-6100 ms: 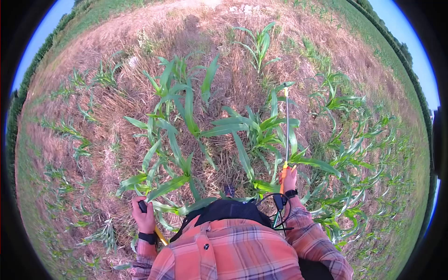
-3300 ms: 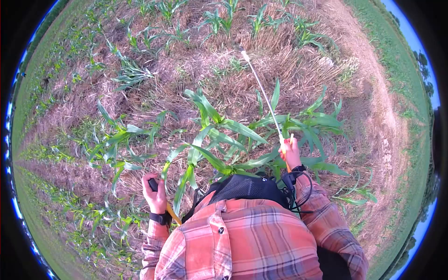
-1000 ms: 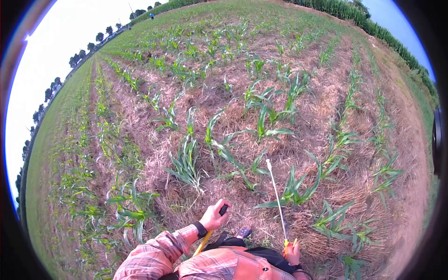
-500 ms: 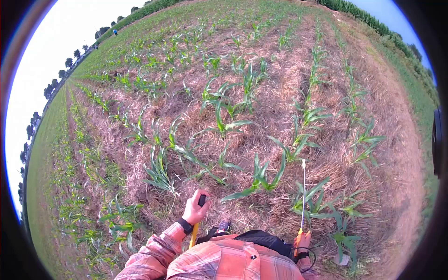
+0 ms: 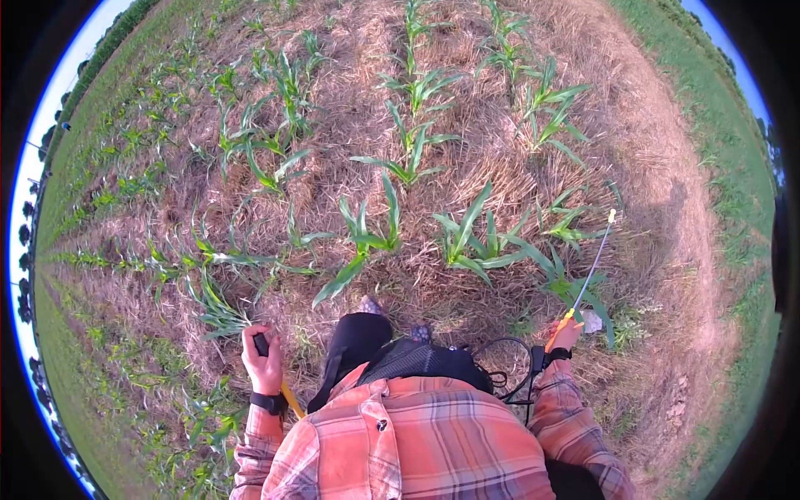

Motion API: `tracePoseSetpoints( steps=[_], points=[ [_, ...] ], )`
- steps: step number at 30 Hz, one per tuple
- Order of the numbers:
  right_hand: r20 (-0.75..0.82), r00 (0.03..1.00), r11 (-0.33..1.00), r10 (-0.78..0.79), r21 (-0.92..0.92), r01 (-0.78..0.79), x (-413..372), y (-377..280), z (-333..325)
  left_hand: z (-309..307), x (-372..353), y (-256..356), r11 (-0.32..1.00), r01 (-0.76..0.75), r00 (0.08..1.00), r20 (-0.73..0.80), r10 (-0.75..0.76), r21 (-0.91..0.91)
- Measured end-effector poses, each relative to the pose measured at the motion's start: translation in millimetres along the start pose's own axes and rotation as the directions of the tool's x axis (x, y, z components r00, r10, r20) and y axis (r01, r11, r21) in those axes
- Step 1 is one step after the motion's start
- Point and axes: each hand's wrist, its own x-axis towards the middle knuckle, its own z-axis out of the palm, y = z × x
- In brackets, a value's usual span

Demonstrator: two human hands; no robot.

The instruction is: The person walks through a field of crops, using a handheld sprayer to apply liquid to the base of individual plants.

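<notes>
Here, the left hand clutches a black-ended lever; the right hand grasps a wand near the field's edge.

The wand shaft looks like smooth, slightly shiny metal, its pale tip and orange handle like plastic. The black knob appears to be smooth plastic; the yellow bar looks smooth and hard, its material unclear. The plaid shirt is matt woven cloth, the black panel textured mesh fabric. Corn leaves show a smooth, faint sheen against rough, dry, matt straw.
</notes>
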Motion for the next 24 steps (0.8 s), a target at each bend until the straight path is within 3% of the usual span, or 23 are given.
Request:
tracePoseSetpoints(
  steps=[3, 6, 10, 13, 14, 16, 17, 18, 22, 24],
  points=[
    [-0.043, 0.999, 1.0, -0.005, -0.011, 0.005, 0.7, -15.1, 9.7, 5.1, 7.6, -8.1, 0.994, -0.094, 0.995, -0.016, 0.095, 0.057],
    [-0.08, 0.996, 0.992, -0.047, -0.12, 0.037, 0.6, -16.4, 31.2, 12.4, 15.7, -4.1, 0.997, -0.078, 0.997, -0.023, 0.078, 0.021],
    [0.065, 0.998, 0.984, -0.008, -0.177, 0.02, -2.6, -2.8, 71.2, 8.7, 28.0, -17.9, 0.999, -0.045, 0.996, -0.074, 0.045, 0.002],
    [0.28, 0.959, 0.952, 0.03, -0.301, 0.058, -23.4, -0.7, 125.7, 0.5, 44.3, -26.4, 1.0, -0.023, 0.993, -0.113, 0.022, -0.007],
    [0.35, 0.935, 0.968, 0.054, -0.249, 0.038, -25.5, 7.1, 143.9, -1.9, 50.1, -28.4, 0.999, -0.046, 0.992, -0.115, 0.046, 0.009],
    [0.449, 0.888, 0.882, 0.1, -0.453, 0.129, -50.5, -1.0, 186.3, -8.0, 61.2, -32.9, 1.0, 0.0, 0.99, -0.143, -0.005, -0.029],
    [0.527, 0.844, 0.86, 0.098, -0.472, 0.195, -59.5, -0.4, 204.7, -11.2, 67.8, -33.9, 0.999, -0.007, 0.986, -0.17, 0.001, -0.032],
    [0.571, 0.808, 0.884, 0.142, -0.44, 0.156, -67.0, 2.7, 222.9, -15.0, 73.7, -36.2, 0.999, -0.013, 0.981, -0.195, 0.006, -0.036],
    [0.777, 0.572, 0.81, 0.262, -0.5, 0.308, -103.0, -4.6, 295.1, -34.9, 93.7, -52.1, 0.997, 0.05, 0.958, -0.279, -0.063, -0.053],
    [0.774, 0.522, 0.732, 0.358, -0.58, 0.358, -123.8, -10.2, 332.1, -44.5, 102.2, -55.7, 0.994, 0.074, 0.945, -0.312, -0.094, -0.075]
  ],
)
